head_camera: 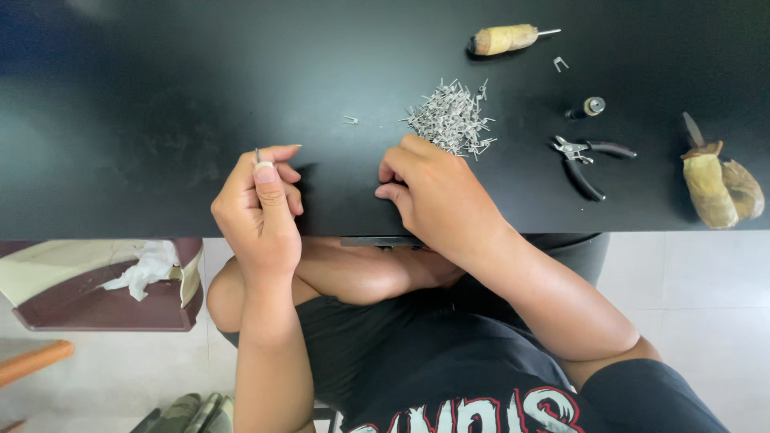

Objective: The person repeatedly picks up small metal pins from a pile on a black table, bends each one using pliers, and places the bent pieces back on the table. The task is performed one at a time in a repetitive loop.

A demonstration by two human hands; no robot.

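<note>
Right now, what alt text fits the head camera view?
A left hand pinches a small metal piece while the right hand rests by a pile of small grey metal clips on a black table; black-handled pliers lie nearby.

The pile of little metal clips (451, 120) sits in the middle of the black table (144, 96). Left of the pile, the table is wide and bare, with only one stray clip (350, 120) there. Right of the pile, the way is crowded: pliers (588, 158), a small spool (592, 106), and wooden-handled tools (720, 186). Behind the pile lies another wooden-handled tool (507, 38).
</note>
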